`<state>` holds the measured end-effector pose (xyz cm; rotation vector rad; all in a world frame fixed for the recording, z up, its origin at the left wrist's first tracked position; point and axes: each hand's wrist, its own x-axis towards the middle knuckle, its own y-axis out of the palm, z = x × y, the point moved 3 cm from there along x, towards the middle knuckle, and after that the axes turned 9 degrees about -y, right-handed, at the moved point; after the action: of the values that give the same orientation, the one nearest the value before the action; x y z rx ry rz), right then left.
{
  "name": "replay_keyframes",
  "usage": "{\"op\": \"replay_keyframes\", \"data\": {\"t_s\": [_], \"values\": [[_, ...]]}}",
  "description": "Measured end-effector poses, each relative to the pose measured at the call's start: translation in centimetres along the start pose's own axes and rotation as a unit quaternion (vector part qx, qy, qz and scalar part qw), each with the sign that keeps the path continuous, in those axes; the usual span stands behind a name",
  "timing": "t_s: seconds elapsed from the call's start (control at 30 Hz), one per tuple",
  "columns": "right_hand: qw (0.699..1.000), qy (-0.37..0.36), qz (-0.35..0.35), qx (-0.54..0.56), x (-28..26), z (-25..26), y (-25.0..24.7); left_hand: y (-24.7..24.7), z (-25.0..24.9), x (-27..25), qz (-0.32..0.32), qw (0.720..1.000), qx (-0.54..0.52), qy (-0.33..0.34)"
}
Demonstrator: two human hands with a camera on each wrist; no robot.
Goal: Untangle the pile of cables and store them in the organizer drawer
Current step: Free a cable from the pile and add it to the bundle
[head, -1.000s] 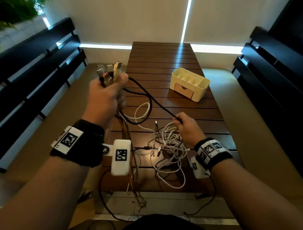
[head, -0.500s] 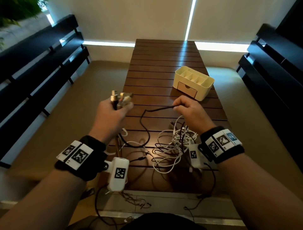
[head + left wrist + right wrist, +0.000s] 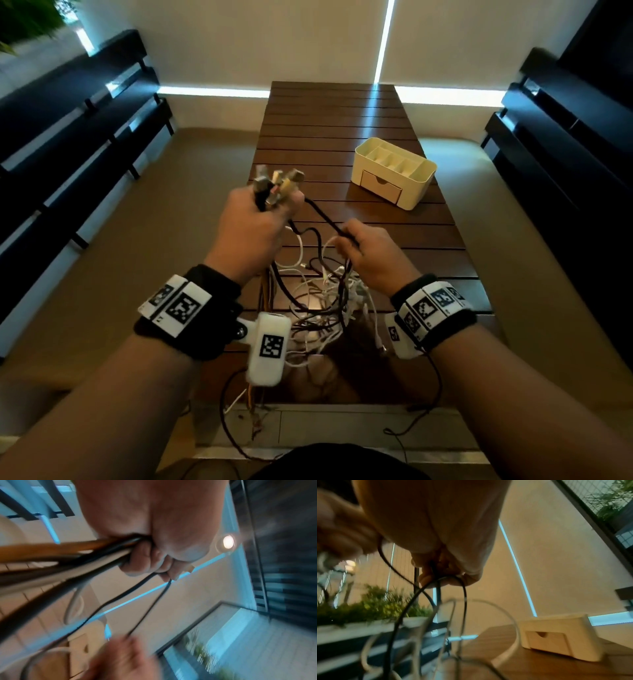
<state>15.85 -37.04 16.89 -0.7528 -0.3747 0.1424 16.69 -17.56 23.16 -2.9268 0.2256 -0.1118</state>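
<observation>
My left hand (image 3: pixel 255 233) is raised over the table's left side and grips a bunch of cable ends, their plugs (image 3: pixel 274 183) sticking up from the fist. In the left wrist view the left hand (image 3: pixel 154 555) is curled round black, white and orange cords (image 3: pixel 68 555). A black cable (image 3: pixel 323 217) runs taut from that fist to my right hand (image 3: pixel 368 255), which pinches it. The right wrist view shows the right hand (image 3: pixel 440 573) holding this black cable (image 3: pixel 412 601). Below both hands lies the tangle of white and black cables (image 3: pixel 329 301). The cream organizer (image 3: pixel 416 185) has its drawer (image 3: pixel 380 185) closed.
The slatted wooden table (image 3: pixel 335 120) stretches away from me, with the organizer at its right edge. Some cords (image 3: pixel 253 407) hang over the near edge. Dark benches (image 3: pixel 78 130) flank the table on the left and on the right (image 3: pixel 561 137).
My left hand rose with the plug bunch. My right hand came back toward me along the black cable, which now runs straight between the two hands.
</observation>
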Motion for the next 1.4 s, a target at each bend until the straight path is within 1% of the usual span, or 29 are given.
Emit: {"op": "replay_keyframes", "data": {"t_s": [0.1,0.17,0.2,0.23,0.27,0.33,0.37,0.4,0.47,0.53,0.57,0.6,0.67,0.73,0.8,0.83,0.87,0.9,0.97,1.03,1.1,1.13,1.2,1.27,1.33,1.4], "values": [[0.996,0.050,0.038,-0.056,0.4,-2.7,0.3,-1.1,-0.7,-0.3,-0.008,0.994,-0.109,-0.008],[0.990,0.063,0.055,-0.110,0.9,-3.3,-0.2,-1.6,-0.3,-0.5,-0.022,0.988,-0.151,-0.022],[0.990,0.059,0.040,-0.118,1.2,-3.3,-0.7,-1.9,0.3,-0.5,-0.032,0.986,-0.162,-0.035],[0.993,0.048,0.010,-0.106,1.4,-3.0,-1.3,-2.2,1.1,-0.5,-0.045,0.985,-0.159,-0.056],[0.996,0.032,-0.036,-0.079,1.6,-2.6,-1.9,-2.7,2.0,-0.5,-0.058,0.985,-0.137,-0.084],[0.990,-0.003,-0.139,-0.017,1.9,-1.5,-3.0,-3.5,3.7,-0.4,-0.067,0.987,-0.019,-0.148],[0.985,-0.022,-0.169,-0.008,2.1,-1.2,-3.3,-3.8,4.3,-0.5,-0.069,0.982,0.045,-0.170],[0.984,-0.037,-0.174,-0.024,2.2,-1.2,-3.3,-4.0,4.5,-0.6,-0.081,0.977,0.088,-0.178],[0.984,-0.032,-0.131,-0.113,2.1,-1.8,-2.6,-4.1,3.9,-0.9,-0.121,0.976,0.101,-0.150],[0.975,-0.019,-0.090,-0.204,1.6,-2.4,-1.8,-3.8,2.3,-1.0,-0.158,0.980,0.070,-0.095],[0.970,-0.033,-0.083,-0.226,1.4,-2.3,-1.3,-3.5,1.5,-0.9,-0.166,0.982,0.061,-0.067],[0.967,-0.056,-0.080,-0.235,1.3,-1.9,-0.9,-3.0,1.0,-0.8,-0.158,0.985,0.061,-0.043],[0.967,-0.102,-0.080,-0.220,1.0,-1.0,0.1,-1.4,0.6,-0.4,-0.106,0.989,0.096,-0.023],[0.970,-0.126,-0.080,-0.193,0.8,-0.2,0.9,0.7,1.1,0.0,-0.015,0.987,0.156,-0.042],[0.968,-0.131,-0.087,-0.194,0.7,0.3,1.2,2.7,2.0,0.2,0.074,0.970,0.219,-0.074],[0.966,-0.134,-0.091,-0.202,0.5,0.5,1.2,3.2,2.4,0.2,0.097,0.960,0.252,-0.078],[0.964,-0.135,-0.094,-0.207,0.2,0.6,1.2,3.6,2.6,0.3,0.106,0.951,0.279,-0.075],[0.965,-0.134,-0.094,-0.205,-0.1,0.6,1.1,3.7,2.7,0.3,0.110,0.945,0.299,-0.073],[0.968,-0.130,-0.091,-0.194,-1.0,0.5,1.0,3.8,2.8,0.2,0.111,0.941,0.312,-0.070],[0.974,-0.093,-0.095,-0.182,-2.0,0.0,1.5,3.7,2.7,0.0,0.093,0.944,0.310,-0.060],[0.981,-0.022,-0.099,-0.166,-2.9,-0.9,2.1,3.2,2.0,-0.1,0.046,0.954,0.295,-0.042],[0.984,0.010,-0.092,-0.153,-3.4,-1.5,2.4,2.7,1.6,0.0,0.013,0.963,0.268,-0.036],[0.988,0.053,-0.067,-0.127,-4.7,-3.0,3.1,1.4,0.8,0.3,-0.055,0.980,0.186,-0.032],[0.989,0.082,-0.034,-0.122,-5.7,-4.4,3.6,0.3,0.3,0.4,-0.109,0.985,0.131,-0.030],[0.984,0.107,-0.002,-0.141,-5.9,-5.4,3.5,-0.2,0.2,0.2,-0.139,0.985,0.102,-0.032],[0.973,0.145,0.048,-0.175,-5.6,-6.0,3.1,-0.2,0.4,-0.1,-0.146,0.986,0.073,-0.032]]}}
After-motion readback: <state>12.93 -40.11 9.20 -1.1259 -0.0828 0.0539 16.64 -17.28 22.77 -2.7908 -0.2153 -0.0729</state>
